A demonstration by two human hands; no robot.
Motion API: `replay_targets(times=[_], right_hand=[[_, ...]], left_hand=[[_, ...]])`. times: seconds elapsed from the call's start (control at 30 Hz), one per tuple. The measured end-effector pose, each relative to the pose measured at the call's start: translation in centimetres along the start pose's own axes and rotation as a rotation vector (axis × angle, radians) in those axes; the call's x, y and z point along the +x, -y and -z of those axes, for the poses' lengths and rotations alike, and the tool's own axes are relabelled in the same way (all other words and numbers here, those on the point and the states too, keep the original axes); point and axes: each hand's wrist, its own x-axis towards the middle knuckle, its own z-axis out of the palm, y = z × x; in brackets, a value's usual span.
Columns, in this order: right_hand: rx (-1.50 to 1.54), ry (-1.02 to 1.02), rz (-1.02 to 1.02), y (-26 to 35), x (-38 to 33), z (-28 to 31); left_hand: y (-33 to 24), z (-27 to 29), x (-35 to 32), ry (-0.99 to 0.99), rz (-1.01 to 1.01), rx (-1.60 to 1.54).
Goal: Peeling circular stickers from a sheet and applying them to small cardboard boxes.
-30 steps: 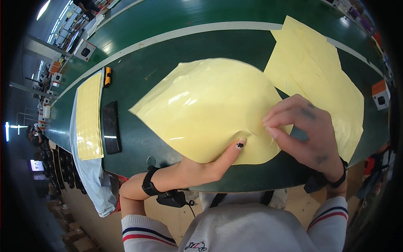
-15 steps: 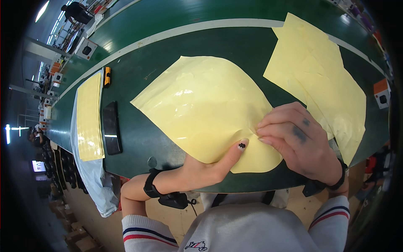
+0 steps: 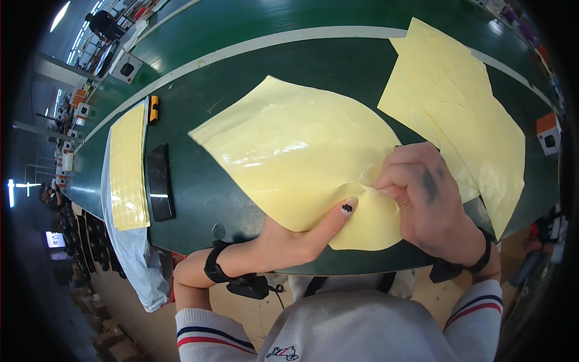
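Item 1: curved yellow sheet [image 3: 289,133], glossy, lying at centre and bowing upward over the green table [image 3: 325,54].
Item 2: left hand [image 3: 292,244], at the sheet's 6 o'clock, gripping its near edge, thumb pressing on top, fingers hiding beneath; apparently steadying the sheet against the other hand's pull.
Item 3: right hand [image 3: 425,202], at 4 o'clock, closing thumb and fingertips in a pinch on the sheet's puckering surface, just beside the left thumb; the pinched bit is proving too small to identify.
Item 4: loose yellow sheets [image 3: 452,102], overlapping at 2 o'clock, probably sitting aside for working room.
Item 5: flat yellow stack [image 3: 128,175], resting on pale plastic wrapping [image 3: 148,280] at 9 o'clock, seemingly staying within left reach.
Item 6: dark phone-like slab [image 3: 160,187], lying beside that stack.
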Motion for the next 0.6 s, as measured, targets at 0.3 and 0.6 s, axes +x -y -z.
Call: replay_targets(times=[0.3,0.6], right_hand=[[0.091,-0.014,-0.155,-0.4,0.2,1.1],[0.119,0.026,-0.207,0.6,0.3,1.2]], left_hand=[[-0.6,0.8,0.6,0.168,0.13,-0.08],[0.5,0.8,0.6,0.191,-0.389,0.631]])
